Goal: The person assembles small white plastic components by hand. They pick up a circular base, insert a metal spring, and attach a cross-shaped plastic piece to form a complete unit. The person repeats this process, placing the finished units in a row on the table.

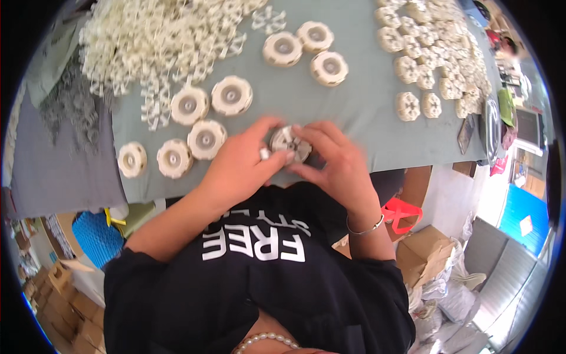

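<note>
Bright, even daylight under a strong fisheye warp

Soft light fills the surface (354, 106) with only faint shadows beneath the cream wheels (232, 95); no harsh glare. The fingers (277, 158) and the piece between them are slightly motion-blurred. Straight edges bow toward the rim, the corners go black, and the far right side looks overexposed and smeared.

Left hand (239, 165) and right hand (336, 162) meet, fingers curled inward together.
</note>
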Demonstrator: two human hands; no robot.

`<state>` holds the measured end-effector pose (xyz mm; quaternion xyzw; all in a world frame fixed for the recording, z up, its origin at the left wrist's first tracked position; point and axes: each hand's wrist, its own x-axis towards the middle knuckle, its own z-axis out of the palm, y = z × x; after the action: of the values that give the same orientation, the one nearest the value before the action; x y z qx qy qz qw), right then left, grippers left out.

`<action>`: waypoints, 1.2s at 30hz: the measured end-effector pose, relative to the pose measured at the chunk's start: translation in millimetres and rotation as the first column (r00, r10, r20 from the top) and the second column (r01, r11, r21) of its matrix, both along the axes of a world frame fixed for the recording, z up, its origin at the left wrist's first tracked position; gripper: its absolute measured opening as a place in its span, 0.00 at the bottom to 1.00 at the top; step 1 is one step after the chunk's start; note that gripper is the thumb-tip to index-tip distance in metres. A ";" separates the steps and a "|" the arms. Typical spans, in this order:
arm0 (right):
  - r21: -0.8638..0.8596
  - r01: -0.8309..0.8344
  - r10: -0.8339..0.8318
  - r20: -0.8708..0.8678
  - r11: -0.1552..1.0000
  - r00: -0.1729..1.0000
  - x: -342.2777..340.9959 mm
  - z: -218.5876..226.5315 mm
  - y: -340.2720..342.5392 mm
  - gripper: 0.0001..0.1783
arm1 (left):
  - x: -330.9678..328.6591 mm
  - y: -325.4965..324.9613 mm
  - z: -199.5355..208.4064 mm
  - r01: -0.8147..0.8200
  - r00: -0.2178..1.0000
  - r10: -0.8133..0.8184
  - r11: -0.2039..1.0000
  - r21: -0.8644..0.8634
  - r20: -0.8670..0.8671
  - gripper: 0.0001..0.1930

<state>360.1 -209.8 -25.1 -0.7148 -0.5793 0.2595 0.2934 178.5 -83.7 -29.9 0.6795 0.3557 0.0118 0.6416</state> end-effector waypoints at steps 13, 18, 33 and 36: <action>0.602 -0.109 0.053 0.110 0.791 0.992 46.3 -3.4 10.2 0.23 | 67.6 8.4 21.4 -0.033 0.935 0.169 0.917 -0.398 0.311 0.32; 0.442 0.101 -0.254 0.302 0.891 0.919 80.6 -33.2 0.1 0.31 | 112.9 23.1 27.6 -0.039 0.984 -0.104 0.664 0.747 0.144 0.36; 0.113 0.217 -0.219 0.011 0.970 0.976 100.1 -26.0 -22.4 0.32 | 95.6 15.1 9.8 0.276 0.948 -0.306 0.659 0.700 -0.086 0.36; 0.176 0.264 -0.272 0.024 0.948 0.962 102.2 -29.9 -27.7 0.31 | 74.7 1.3 2.4 0.242 0.948 -0.319 0.724 0.645 0.002 0.37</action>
<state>462.2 -237.6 -55.1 -0.7650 -0.5037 0.1495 0.3723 253.1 -82.3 -27.5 0.9004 0.1863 0.0729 0.3863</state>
